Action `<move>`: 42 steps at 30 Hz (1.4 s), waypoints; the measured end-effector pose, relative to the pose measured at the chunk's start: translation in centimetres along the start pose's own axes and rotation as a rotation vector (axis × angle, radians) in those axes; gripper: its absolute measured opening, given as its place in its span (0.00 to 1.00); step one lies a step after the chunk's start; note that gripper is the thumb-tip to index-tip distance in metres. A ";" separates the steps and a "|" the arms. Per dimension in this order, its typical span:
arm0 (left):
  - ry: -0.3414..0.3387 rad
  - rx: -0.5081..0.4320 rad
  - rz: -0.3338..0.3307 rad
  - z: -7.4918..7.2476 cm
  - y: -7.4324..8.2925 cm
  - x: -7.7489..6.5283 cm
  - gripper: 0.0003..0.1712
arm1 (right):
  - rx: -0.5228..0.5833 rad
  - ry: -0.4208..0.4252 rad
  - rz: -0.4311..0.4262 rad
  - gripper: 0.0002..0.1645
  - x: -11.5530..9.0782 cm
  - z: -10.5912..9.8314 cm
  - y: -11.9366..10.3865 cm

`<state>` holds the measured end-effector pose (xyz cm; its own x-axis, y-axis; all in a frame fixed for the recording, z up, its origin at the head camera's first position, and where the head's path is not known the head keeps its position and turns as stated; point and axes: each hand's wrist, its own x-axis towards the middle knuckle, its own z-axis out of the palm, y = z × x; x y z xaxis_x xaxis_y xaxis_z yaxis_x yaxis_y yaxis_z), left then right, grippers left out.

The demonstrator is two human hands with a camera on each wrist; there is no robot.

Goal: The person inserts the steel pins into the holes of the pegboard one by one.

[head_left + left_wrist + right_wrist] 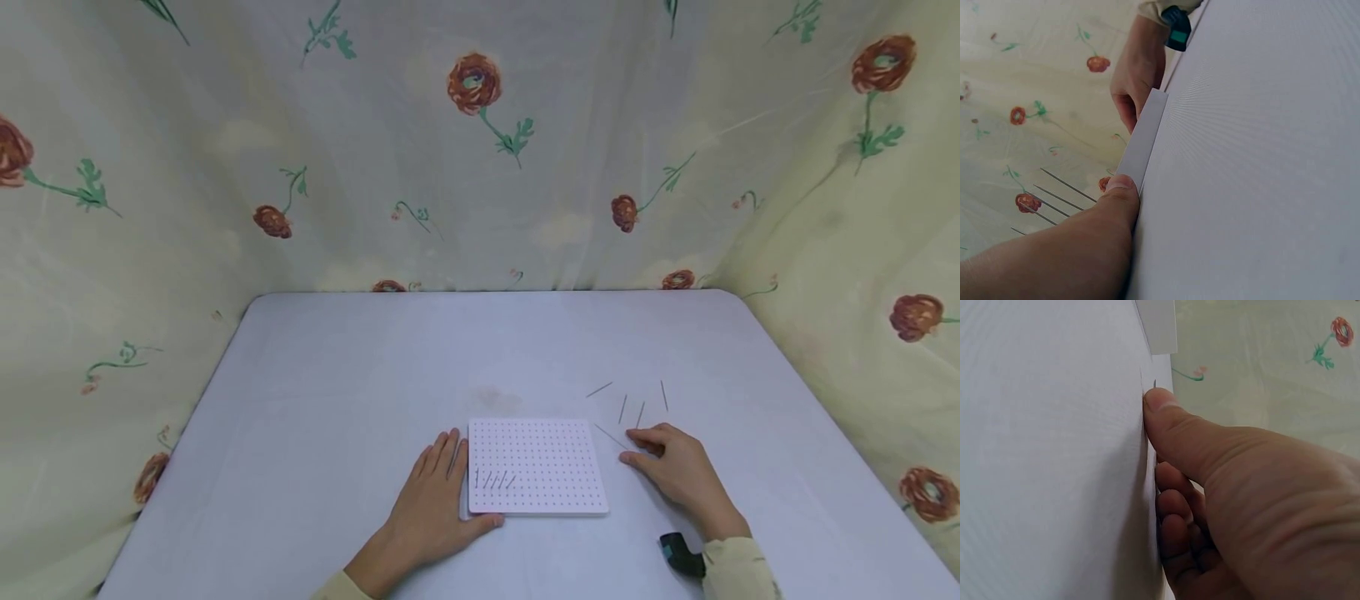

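Note:
A white pegboard with rows of small holes lies flat on the table. Several thin metal pins stand in its holes near the left front, most of them leaning in the head view. My left hand rests along the board's left side with fingers extended, and its thumb touches the front edge. To the right of the board is my right hand, low over the table. Its thumb and index finger are apart around the near end of a loose pin. The other right fingers are curled beneath the palm.
Behind the right hand several more loose pins lie scattered on the white table. A black device sits at the right wrist. Flowered cloth hangs at the back and both sides.

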<state>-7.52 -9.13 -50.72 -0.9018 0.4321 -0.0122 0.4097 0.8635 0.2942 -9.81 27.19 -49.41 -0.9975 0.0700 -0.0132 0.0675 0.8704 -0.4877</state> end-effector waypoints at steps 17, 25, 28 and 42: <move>0.003 0.021 -0.012 0.2 0.1 0.1 0.69 | 0.016 0.046 0.013 0.09 0.1 -0.2 -0.4; 0.012 0.027 -0.014 0.1 0.1 0.2 0.68 | 0.004 0.086 0.005 0.06 0.3 -0.1 -0.3; 0.006 0.023 -0.019 0.2 0.2 0.1 0.69 | -0.005 0.090 0.004 0.06 0.3 0.0 -0.3; 0.009 0.021 -0.012 0.3 0.1 0.1 0.68 | -0.011 0.069 0.038 0.10 0.3 0.3 -0.1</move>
<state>-7.57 -8.89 -50.98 -0.9078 0.4194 -0.0068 0.4017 0.8739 0.2738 -10.17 26.96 -49.63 -0.9902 0.1363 0.0288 0.1061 0.8718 -0.4782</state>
